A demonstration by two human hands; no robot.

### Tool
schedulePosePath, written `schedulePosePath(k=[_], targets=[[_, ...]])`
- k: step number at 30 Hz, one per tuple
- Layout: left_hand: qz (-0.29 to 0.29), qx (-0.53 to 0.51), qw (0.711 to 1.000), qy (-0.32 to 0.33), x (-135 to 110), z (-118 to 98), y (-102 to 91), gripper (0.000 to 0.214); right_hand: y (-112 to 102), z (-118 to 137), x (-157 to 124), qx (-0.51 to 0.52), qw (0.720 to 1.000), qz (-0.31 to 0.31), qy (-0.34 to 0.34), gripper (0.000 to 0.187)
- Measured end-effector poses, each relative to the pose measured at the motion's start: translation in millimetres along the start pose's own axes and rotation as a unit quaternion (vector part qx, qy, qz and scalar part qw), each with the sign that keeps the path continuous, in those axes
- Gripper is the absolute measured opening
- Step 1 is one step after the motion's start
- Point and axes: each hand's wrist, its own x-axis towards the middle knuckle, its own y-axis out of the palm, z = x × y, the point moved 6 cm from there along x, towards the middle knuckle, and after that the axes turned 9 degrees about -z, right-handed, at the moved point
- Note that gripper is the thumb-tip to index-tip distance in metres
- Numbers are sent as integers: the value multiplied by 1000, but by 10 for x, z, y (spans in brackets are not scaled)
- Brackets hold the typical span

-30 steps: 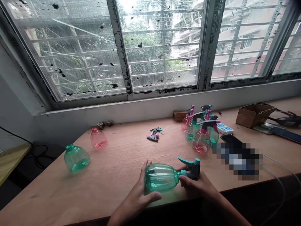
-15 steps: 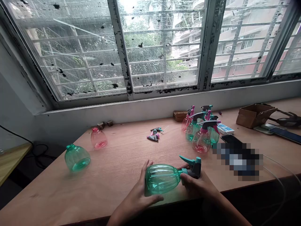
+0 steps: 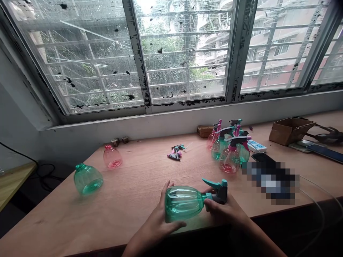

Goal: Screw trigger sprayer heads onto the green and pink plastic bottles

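Your left hand point(image 3: 154, 228) cups the body of a green plastic spray bottle point(image 3: 182, 203) near the front edge of the surface point(image 3: 128, 217), while your right hand point(image 3: 225, 212) grips its neck below the teal trigger head point(image 3: 221, 189). A pixelated patch point(image 3: 270, 182) hides whatever lies toward the right.

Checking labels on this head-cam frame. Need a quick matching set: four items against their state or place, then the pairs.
Items:
1. Teal spray bottle
2. Pink bottle without sprayer
3. Loose trigger sprayers
4. Cardboard box

States:
A. Flaps open, far right of the wooden desk
B. Lying mid-desk, no bottle attached
C. Held by left hand and right hand
D. Bare neck, left part of the desk

Pairs: 1-C; 2-D; 3-B; 4-A
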Motion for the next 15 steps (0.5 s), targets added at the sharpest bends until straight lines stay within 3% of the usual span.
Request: schedulePosePath(k=[2,7,15], targets=[[0,-6,1000,-1,-7,-9,-7,121,7,-10,-5,-4,1000,5,1,44],[-11,-35,999,-21,0,-8,-56,86,5,-31,-12,-18,1000,8,6,45],[-10,-11,1000,-13,6,-14,2,114,-27,-32,-1,-10,1000,-13,4,46]])
